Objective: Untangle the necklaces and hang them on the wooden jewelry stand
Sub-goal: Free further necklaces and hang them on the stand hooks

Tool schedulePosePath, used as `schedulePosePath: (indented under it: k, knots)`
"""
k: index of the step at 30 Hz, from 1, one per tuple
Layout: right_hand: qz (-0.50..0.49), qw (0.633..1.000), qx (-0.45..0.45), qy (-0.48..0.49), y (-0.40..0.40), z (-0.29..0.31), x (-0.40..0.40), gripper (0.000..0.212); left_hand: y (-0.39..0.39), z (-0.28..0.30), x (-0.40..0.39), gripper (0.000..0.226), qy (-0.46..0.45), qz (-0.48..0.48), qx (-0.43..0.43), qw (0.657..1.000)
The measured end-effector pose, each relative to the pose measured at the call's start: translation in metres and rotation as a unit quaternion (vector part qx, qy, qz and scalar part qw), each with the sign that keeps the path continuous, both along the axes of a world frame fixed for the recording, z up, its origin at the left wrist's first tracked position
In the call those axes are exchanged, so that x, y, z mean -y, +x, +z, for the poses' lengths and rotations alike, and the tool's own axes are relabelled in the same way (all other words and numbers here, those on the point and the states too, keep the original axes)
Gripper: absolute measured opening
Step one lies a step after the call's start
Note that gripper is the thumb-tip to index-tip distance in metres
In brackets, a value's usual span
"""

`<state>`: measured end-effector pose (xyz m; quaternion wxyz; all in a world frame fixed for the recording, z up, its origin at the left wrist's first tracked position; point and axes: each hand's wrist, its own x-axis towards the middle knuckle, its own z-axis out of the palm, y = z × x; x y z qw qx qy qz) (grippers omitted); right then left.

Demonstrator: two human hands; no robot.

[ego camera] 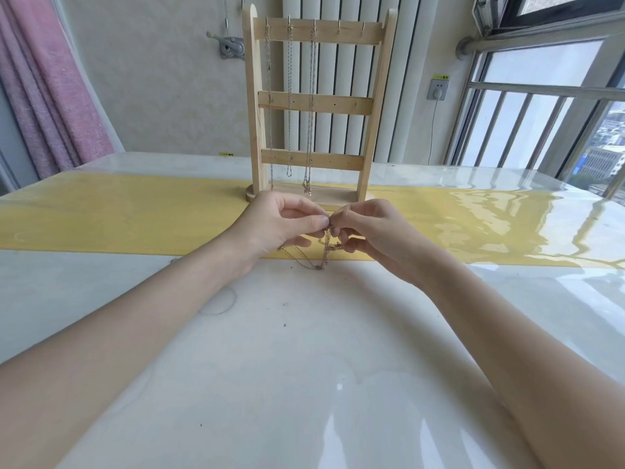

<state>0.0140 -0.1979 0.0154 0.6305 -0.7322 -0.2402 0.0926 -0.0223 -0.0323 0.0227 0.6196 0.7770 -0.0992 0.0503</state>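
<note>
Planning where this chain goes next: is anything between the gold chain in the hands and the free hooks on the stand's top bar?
Nothing visible blocks it. The gold chain sits in front of the stand; two right-hand hooks are bare, with three hung chains further left.

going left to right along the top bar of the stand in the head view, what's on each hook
First necklace → second necklace → third necklace → empty hook → empty hook.

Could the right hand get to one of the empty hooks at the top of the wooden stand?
Probably yes. The right hand pinches the gold chain just before the stand, and nothing blocks the free hook; it's high, so reach is uncertain.
</note>
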Motion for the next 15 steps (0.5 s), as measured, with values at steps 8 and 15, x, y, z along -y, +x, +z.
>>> schedulePosePath:
  k: [8,15]
  knots:
    - [-0.068,0.986,0.106,-0.105,-0.0025,-0.0003,-0.0076,0.019,-0.0026,0.0000,0.0032,0.018,0.187,0.071,0.150,0.968]
    - [-0.046,0.996,0.066,-0.042,-0.0020,0.0011,-0.0052,0.028,0.0008,-0.0015,0.0047,0.022,0.047,0.045,0.061,0.996]
